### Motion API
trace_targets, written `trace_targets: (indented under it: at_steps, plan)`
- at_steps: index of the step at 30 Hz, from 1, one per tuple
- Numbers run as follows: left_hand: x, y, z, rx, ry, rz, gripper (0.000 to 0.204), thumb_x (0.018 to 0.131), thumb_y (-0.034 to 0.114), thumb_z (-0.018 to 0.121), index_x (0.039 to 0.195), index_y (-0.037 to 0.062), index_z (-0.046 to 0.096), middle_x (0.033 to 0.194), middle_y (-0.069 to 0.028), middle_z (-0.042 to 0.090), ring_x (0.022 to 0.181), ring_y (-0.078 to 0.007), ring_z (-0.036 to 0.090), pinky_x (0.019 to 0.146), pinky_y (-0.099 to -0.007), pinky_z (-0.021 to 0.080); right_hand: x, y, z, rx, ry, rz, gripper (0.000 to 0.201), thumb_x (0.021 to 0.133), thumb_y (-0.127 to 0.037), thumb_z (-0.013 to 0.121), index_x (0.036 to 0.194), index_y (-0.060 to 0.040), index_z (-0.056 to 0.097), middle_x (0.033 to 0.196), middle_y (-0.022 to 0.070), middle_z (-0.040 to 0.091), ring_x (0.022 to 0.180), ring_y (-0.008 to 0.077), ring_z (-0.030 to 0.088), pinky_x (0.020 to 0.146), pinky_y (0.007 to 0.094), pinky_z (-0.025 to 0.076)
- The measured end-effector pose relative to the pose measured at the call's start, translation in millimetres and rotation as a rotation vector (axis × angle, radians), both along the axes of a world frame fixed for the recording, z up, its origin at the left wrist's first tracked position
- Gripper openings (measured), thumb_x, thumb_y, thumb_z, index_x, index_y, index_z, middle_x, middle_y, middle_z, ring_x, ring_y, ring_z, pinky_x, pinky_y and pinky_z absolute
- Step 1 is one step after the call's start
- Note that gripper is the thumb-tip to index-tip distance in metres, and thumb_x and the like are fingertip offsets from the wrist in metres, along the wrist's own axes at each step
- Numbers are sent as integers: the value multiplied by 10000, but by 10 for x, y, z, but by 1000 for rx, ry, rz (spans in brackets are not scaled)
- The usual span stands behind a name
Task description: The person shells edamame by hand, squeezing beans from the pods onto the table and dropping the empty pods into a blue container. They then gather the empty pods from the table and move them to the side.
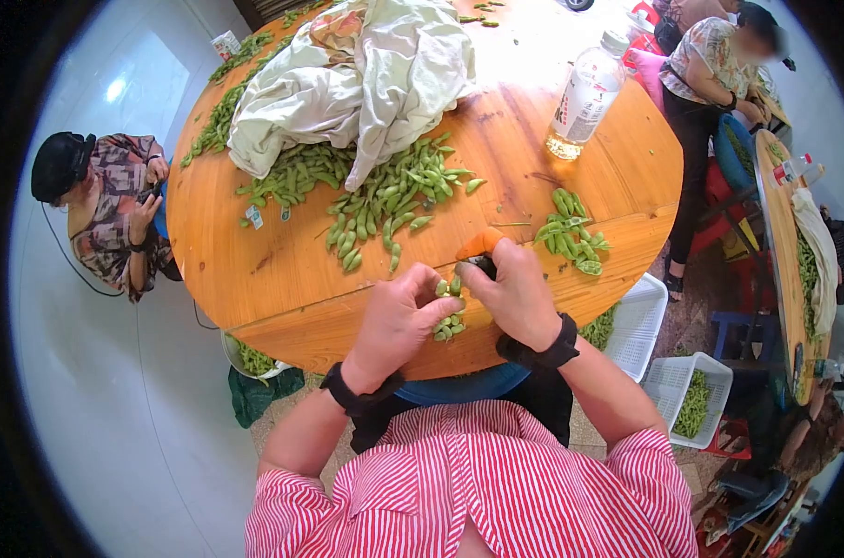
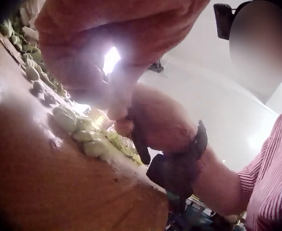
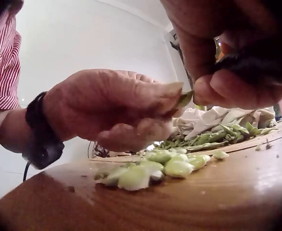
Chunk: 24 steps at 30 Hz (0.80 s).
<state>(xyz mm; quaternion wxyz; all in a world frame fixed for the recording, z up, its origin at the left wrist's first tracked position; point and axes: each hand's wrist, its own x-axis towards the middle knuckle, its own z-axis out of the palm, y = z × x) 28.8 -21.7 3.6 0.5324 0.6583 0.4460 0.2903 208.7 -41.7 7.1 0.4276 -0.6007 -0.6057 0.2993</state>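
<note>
Over the table's near edge, the left hand (image 1: 396,312) pinches a green pod (image 3: 184,99) between thumb and fingers. Opposite it, the right hand (image 1: 521,296) has curled fingers around a dark object with an orange part (image 1: 478,244); what it is, I cannot tell. In the right wrist view the right hand's fingertips meet the pod's end. Shelled pale green beans (image 1: 449,328) lie on the wood just below the hands, also visible as a small heap (image 3: 133,177) in the right wrist view. Dark bands circle both wrists.
A pod heap (image 1: 398,195) lies beyond the hands, partly under a white cloth (image 1: 347,84). Several pods (image 1: 571,237) and a bottle (image 1: 584,98) are at the right. White baskets (image 1: 690,400) stand below the table's right side. People sit at left and upper right.
</note>
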Motion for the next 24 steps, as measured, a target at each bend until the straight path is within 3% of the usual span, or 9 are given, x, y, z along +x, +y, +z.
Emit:
trace_targets:
  at_steps: [3, 5, 6, 8, 9, 11, 20, 22, 24]
  plan:
    - [22, -9, 31, 78, 37, 0, 195, 842, 103, 725, 912, -32, 603, 693, -68, 637, 620, -94, 581, 573, -275, 473, -29, -23, 73, -32, 19, -2, 149, 842, -112, 670, 931, 4, 641, 672, 99, 577, 602, 142, 550, 580, 306, 452]
    - [43, -14, 38, 103, 80, -1, 180, 845, 93, 718, 913, -30, 606, 690, -67, 633, 612, -96, 579, 567, -278, 472, -29, -30, 88, -45, 85, -12, 166, 832, -110, 647, 922, 24, 610, 738, 208, 614, 655, 324, 647, 610, 385, 492]
    - [56, -28, 37, 119, 35, 11, 162, 845, 77, 713, 914, -29, 612, 688, -69, 632, 606, -98, 578, 562, -276, 471, -20, -28, 72, -46, 85, -15, 166, 832, -110, 647, 922, 24, 610, 738, 208, 614, 655, 324, 647, 610, 385, 492]
    - [66, -47, 35, 135, -9, 24, 145, 845, 61, 708, 914, -28, 617, 687, -71, 631, 599, -99, 578, 557, -274, 469, -9, -9, 18, -108, 229, -1, 143, 840, -95, 634, 913, 25, 604, 717, 135, 624, 614, 211, 634, 578, 342, 487]
    - [67, -52, 34, 152, -19, 31, 134, 842, 48, 706, 917, -28, 624, 692, -75, 636, 603, -102, 584, 561, -270, 472, -7, -1, 10, -108, 229, -1, 143, 840, -95, 634, 913, 25, 604, 717, 135, 624, 614, 211, 634, 578, 342, 487]
    - [65, -56, 17, 170, -29, 38, 125, 840, 35, 704, 919, -28, 631, 697, -79, 641, 607, -105, 591, 566, -266, 475, -6, 11, 5, -260, 517, 27, 124, 855, -84, 625, 927, 14, 596, 709, 59, 617, 597, 119, 607, 530, 273, 478]
    - [87, -55, -40, 218, -84, 68, 96, 867, 20, 683, 945, -33, 671, 737, -60, 658, 643, -79, 602, 582, -235, 488, -42, 11, -79, -391, 952, -15, 93, 891, -71, 619, 932, -11, 561, 707, 28, 602, 554, 94, 575, 467, 228, 467]
    - [82, -36, -26, -53, -122, 100, 106, 883, 35, 681, 961, -36, 669, 762, -35, 662, 658, -60, 593, 587, -219, 483, -69, 22, -98, -366, 895, -40, 97, 893, -77, 620, 932, -12, 559, 701, 28, 599, 556, 92, 577, 467, 225, 468]
    - [79, -20, 8, -96, -111, 83, 146, 897, 68, 686, 1000, -32, 660, 789, -22, 665, 665, -55, 595, 595, -211, 488, -79, 24, -89, -340, 837, -66, 101, 895, -84, 620, 931, -13, 557, 696, 27, 597, 558, 91, 580, 467, 221, 469]
